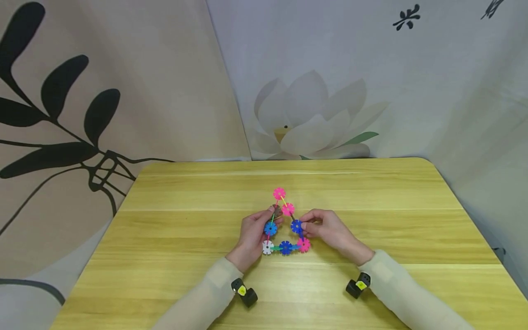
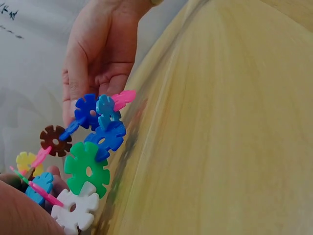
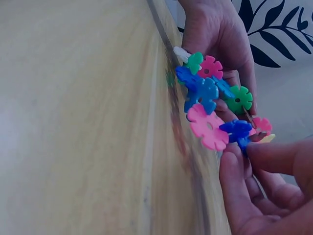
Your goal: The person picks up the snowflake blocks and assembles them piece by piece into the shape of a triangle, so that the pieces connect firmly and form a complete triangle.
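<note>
Flower-shaped plastic connector discs, slotted edge to edge, form a triangular ring held above the table. My left hand [image 1: 250, 234] grips its left side, thumb against the brown disc [image 1: 277, 211] and the other fingers behind. At the right side, thumb and forefinger of my right hand [image 1: 331, 230] pinch the dark blue disc [image 1: 295, 224]. A pink disc [image 1: 278, 191] tops the ring. Its lower corners are a white disc [image 1: 265, 247] and another pink disc [image 1: 305, 242]. A green disc [image 2: 78, 169] sits edge-on to the white one along the bottom side.
The wooden table [image 1: 185, 270] spreads around both forearms. Behind it hangs a pale curtain [image 1: 173, 82] printed with dark leaves and a white flower. Small black cameras [image 1: 249, 298] are strapped at both wrists.
</note>
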The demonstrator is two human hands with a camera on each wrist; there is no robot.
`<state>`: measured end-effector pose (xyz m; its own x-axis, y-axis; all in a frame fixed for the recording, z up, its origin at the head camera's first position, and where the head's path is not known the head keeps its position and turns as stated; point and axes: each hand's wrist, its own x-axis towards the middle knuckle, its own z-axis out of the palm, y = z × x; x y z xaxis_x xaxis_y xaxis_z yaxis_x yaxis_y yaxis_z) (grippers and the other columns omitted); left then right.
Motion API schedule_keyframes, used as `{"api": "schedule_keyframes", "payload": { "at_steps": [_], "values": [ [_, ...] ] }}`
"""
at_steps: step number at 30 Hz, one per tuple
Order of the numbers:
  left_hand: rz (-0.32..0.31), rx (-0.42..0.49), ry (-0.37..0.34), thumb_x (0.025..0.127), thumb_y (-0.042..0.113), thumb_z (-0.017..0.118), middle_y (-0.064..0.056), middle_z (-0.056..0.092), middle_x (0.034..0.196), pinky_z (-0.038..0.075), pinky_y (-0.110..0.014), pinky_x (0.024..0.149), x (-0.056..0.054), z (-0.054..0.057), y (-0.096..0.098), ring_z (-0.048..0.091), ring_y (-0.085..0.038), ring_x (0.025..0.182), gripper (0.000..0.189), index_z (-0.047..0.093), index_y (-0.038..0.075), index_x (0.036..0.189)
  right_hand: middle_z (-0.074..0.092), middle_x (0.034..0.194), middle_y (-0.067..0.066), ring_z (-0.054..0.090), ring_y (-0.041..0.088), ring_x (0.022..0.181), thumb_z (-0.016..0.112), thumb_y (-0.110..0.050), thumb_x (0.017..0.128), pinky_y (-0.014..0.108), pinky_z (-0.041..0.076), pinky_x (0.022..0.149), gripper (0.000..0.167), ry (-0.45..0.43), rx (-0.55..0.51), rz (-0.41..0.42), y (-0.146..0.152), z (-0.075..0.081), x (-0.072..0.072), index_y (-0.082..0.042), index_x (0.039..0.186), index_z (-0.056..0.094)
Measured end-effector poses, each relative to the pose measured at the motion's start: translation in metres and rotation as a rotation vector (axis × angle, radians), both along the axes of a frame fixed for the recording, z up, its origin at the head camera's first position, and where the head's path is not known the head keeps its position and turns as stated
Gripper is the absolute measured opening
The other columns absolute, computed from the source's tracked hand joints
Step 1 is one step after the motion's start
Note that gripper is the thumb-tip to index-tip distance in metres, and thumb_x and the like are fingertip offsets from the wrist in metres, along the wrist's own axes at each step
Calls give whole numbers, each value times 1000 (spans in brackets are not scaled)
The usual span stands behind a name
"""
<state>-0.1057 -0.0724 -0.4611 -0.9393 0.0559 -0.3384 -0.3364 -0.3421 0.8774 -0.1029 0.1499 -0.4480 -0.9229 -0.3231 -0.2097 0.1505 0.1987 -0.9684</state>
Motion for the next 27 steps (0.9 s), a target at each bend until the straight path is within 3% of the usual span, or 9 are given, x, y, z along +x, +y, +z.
{"api": "schedule_keyframes", "payload": {
  "at_steps": [6,11,13,16,19,23,27],
  "values": [
    [-56,-80,24,105,23,62,-19,72,121,58,-32,93,2,2,-3,74,-22,104,37,66,-5,127,71,104,17,72,22,89,65,0,98,33,62,81,21,3,-8,3,1,-1,-2,12,116,63],
    [-130,-247,74,106,22,55,-21,69,126,54,-23,81,2,7,-8,67,-19,102,38,66,-5,130,71,101,18,71,21,88,65,2,98,32,62,82,21,-17,-4,-24,3,0,-4,12,117,63],
    [-156,-314,102,106,19,53,-20,66,133,53,-27,88,1,9,-9,64,-22,109,38,65,-4,133,71,101,17,71,21,88,64,2,99,33,62,82,22,-19,2,-31,4,1,-5,12,118,63],
    [-193,-401,131,106,15,53,-18,60,144,47,-38,108,-3,10,-9,57,-31,129,37,63,-4,135,71,101,18,71,21,87,64,1,100,34,62,81,22,-18,14,-33,5,1,-7,12,118,63],
    [-214,-448,135,105,12,55,-19,58,146,41,-46,115,-7,10,-9,50,-35,139,35,63,-5,135,71,102,17,71,20,87,63,0,101,33,62,81,22,-32,21,-37,7,1,-10,12,119,63],
    [-217,-444,137,103,10,58,-21,62,139,48,-44,109,-12,10,-10,59,-34,128,38,61,-8,136,71,100,16,70,18,86,63,0,101,32,62,79,22,-61,19,-59,9,-2,-14,12,119,64],
    [-216,-379,124,100,10,60,-23,66,131,54,-39,101,-14,10,-13,68,-28,110,44,57,-10,139,71,100,16,70,17,85,61,2,101,31,62,79,23,-89,12,-79,11,-4,-15,13,121,63]
  ]
}}
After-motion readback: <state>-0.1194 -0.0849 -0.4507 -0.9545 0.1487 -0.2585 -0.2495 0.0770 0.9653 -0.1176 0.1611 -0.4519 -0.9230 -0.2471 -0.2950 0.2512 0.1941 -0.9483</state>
